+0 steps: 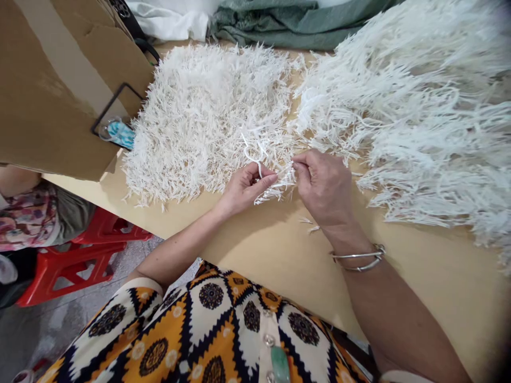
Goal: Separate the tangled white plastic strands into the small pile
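My left hand [248, 186] pinches a white cord [253, 155] between thumb and fingers, and a loop of it rises above the fingertips. Close by on the right, my right hand [323, 183] has its thumb and forefinger pressed together on thin white strands. Several strands run between the two hands. Behind them lies a broad pile of short, branched white pieces [211, 111]. A larger heap of longer white strands [415, 122] spreads over the right side. A few loose bits [313, 229] lie just below my right hand.
A cardboard box [80, 64] stands at the left on the tan table [259, 266], with a black wire holder on its side. Green cloth [275, 24] and white cloth lie along the back. Red stools [67, 271] and part of a seated person are at lower left.
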`<action>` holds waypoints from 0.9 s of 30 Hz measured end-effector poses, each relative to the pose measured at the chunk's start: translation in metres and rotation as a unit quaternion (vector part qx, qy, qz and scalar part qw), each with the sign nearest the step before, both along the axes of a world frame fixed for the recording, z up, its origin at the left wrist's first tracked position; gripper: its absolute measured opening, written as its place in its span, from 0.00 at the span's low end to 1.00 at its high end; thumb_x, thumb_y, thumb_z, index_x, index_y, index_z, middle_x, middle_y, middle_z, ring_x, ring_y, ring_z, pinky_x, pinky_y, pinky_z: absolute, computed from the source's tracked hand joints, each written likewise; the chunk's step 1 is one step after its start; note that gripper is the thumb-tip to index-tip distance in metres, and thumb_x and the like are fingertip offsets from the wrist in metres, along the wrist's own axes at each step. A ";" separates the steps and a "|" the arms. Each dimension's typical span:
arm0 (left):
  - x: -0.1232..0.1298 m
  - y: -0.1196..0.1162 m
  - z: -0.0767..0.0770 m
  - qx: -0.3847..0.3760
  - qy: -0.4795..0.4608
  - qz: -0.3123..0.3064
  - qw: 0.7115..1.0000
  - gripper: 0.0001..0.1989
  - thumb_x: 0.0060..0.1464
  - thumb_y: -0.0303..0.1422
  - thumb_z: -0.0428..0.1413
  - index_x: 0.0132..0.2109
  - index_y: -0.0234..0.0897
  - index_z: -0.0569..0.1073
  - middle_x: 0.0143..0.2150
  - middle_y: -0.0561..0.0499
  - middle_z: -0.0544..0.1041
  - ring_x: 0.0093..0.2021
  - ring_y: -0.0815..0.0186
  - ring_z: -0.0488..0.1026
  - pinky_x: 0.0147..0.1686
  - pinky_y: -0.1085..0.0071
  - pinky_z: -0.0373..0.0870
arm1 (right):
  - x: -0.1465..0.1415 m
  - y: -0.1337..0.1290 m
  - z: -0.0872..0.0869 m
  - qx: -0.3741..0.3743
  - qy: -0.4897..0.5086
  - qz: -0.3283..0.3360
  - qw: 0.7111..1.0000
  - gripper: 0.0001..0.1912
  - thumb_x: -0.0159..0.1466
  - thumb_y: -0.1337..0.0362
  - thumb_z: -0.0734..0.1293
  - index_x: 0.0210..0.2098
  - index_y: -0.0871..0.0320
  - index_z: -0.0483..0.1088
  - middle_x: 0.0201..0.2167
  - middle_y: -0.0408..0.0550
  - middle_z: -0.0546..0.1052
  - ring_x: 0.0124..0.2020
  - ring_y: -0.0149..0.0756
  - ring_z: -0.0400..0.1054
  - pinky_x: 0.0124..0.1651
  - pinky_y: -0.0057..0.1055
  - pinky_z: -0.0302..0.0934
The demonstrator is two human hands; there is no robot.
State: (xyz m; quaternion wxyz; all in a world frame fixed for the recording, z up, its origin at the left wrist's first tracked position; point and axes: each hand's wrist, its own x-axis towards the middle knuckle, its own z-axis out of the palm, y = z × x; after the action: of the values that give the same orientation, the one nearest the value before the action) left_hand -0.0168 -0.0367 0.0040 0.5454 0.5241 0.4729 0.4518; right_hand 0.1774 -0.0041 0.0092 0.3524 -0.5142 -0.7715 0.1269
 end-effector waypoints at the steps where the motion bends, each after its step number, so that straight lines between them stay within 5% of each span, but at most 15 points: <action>1: 0.000 0.000 -0.001 0.002 0.003 -0.003 1.000 0.26 0.57 0.56 0.66 0.37 0.37 0.72 0.28 0.57 0.69 0.26 0.75 0.60 0.27 0.74 0.56 | -0.002 0.001 -0.002 0.005 -0.003 -0.006 1.000 0.07 0.69 0.68 0.63 0.40 0.52 0.72 0.36 0.49 0.82 0.40 0.46 0.77 0.53 0.46 0.67; 9: 0.002 0.006 -0.009 0.063 0.019 -0.012 0.998 0.24 0.60 0.55 0.65 0.39 0.36 0.75 0.36 0.52 0.77 0.35 0.72 0.70 0.39 0.73 0.67 | -0.007 0.006 -0.007 -0.006 -0.023 -0.044 0.999 0.07 0.66 0.70 0.62 0.38 0.52 0.70 0.35 0.50 0.80 0.40 0.47 0.75 0.52 0.46 0.68; 15: 0.000 -0.009 0.000 0.037 -0.002 -0.056 0.998 0.21 0.62 0.50 0.64 0.38 0.35 0.73 0.30 0.56 0.71 0.27 0.75 0.63 0.31 0.75 0.62 | 0.036 0.026 -0.004 0.011 0.071 -0.175 0.982 0.07 0.65 0.68 0.63 0.37 0.51 0.72 0.31 0.49 0.80 0.36 0.47 0.75 0.45 0.46 0.69; 18: 0.002 -0.011 0.001 0.037 -0.002 -0.047 0.998 0.21 0.62 0.51 0.64 0.41 0.35 0.74 0.32 0.55 0.72 0.30 0.74 0.65 0.31 0.75 0.62 | 0.046 0.026 -0.001 -0.014 0.136 -0.120 0.983 0.10 0.69 0.66 0.63 0.46 0.50 0.75 0.37 0.51 0.83 0.40 0.48 0.80 0.47 0.46 0.72; 22: 0.006 -0.009 -0.002 0.047 0.019 -0.027 0.998 0.21 0.63 0.50 0.64 0.47 0.37 0.74 0.33 0.55 0.71 0.30 0.74 0.63 0.30 0.74 0.60 | 0.037 0.019 0.008 0.062 0.127 -0.057 0.988 0.16 0.71 0.67 0.61 0.52 0.52 0.77 0.54 0.57 0.83 0.59 0.50 0.77 0.62 0.53 0.70; 27: 0.006 -0.010 -0.006 0.046 0.043 -0.026 0.998 0.24 0.62 0.49 0.66 0.55 0.39 0.70 0.32 0.57 0.70 0.28 0.74 0.61 0.28 0.74 0.58 | 0.027 0.010 0.023 -0.001 0.175 -0.021 0.984 0.08 0.72 0.60 0.66 0.44 0.51 0.79 0.43 0.50 0.85 0.47 0.45 0.80 0.55 0.47 0.73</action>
State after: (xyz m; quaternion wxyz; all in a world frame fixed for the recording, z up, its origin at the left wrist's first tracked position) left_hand -0.0104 -0.0471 -0.0019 0.5114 0.5801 0.4607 0.4356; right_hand 0.2049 0.0063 0.0326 0.4844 -0.5003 -0.6867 0.2085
